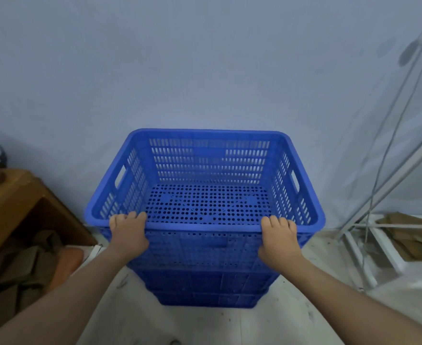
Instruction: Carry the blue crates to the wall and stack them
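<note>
A blue perforated crate (205, 155) sits on top of a stack of blue crates (207, 287) that stands against the pale wall (205, 58). The top crate is empty, with a handle slot in each short side. My left hand (127, 232) grips its near rim at the left, fingers hooked over the edge. My right hand (279, 237) grips the same near rim at the right. Both forearms reach in from the bottom corners.
A wooden cabinet (11, 202) with brown clutter beneath it stands at the left, close to the stack. A white metal frame (369, 245) with slanted poles and a cable stands at the right, over cardboard pieces (408, 230). Pale floor (205, 324) lies in front of the stack.
</note>
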### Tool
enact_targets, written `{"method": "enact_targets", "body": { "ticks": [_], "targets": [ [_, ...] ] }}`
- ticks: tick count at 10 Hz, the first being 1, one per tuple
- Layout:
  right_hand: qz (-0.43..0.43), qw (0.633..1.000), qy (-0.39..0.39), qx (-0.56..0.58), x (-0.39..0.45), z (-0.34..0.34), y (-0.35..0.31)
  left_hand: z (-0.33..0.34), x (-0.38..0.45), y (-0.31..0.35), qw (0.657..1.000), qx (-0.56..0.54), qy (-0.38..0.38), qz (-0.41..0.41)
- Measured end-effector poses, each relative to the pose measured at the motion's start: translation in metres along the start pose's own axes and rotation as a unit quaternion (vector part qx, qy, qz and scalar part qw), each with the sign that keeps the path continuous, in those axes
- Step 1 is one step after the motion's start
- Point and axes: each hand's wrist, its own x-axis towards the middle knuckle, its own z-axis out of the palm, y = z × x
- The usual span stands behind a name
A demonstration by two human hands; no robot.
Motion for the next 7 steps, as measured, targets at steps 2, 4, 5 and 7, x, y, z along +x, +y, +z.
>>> {"method": "enact_targets", "body": {
  "ticks": [2,4,5,7],
  "targets": [
    [0.007,1.0,0.0,0.014,0.001,0.001,0.0,-0.009,0.0,0.007,1.0,0.006,-0.007,-0.008],
    [0.009,1.0,-0.003,0.004,0.005,-0.001,-0.003,-0.015,0.006,0.007,1.0,0.004,-0.026,-0.004],
    [0.012,1.0,0.0,0.003,0.005,-0.007,-0.001,-0.016,0.008,0.005,0.999,-0.024,-0.039,0.004],
    [0.072,0.962,0.063,0.255,-0.022,-0.025,0.028,-0.014,-0.034,0.007,0.965,-0.259,0.042,-0.026]
  ]
}}
